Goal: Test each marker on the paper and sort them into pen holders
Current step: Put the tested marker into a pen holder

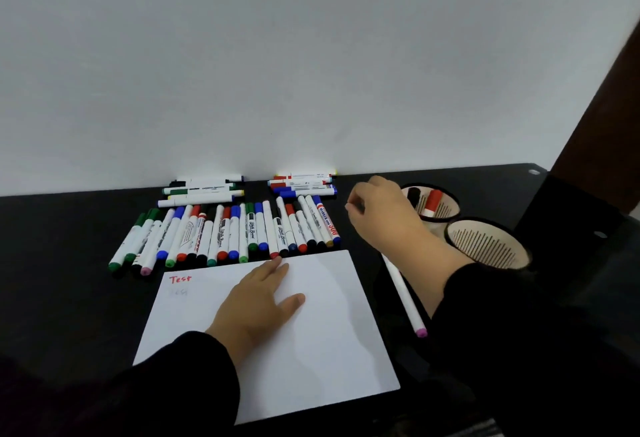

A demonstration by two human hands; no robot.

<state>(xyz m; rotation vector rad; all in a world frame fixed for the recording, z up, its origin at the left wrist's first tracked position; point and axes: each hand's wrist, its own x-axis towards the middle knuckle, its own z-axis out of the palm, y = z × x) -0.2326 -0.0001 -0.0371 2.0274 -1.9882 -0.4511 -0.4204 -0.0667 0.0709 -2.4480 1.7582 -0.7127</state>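
Resting flat on paper (311, 332): left hand (256, 301).

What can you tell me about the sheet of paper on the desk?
The paper is a plain white sheet lying flat and slightly skewed on the black desk, just in front of the marker row. "Test" is written in red near its far left corner, with a faint grey scribble beneath. The left hand rests flat on it.

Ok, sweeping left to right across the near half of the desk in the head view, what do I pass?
Paper with the left hand resting flat on it → loose pink-tipped marker lying on the desk → near pen holder, which looks empty.
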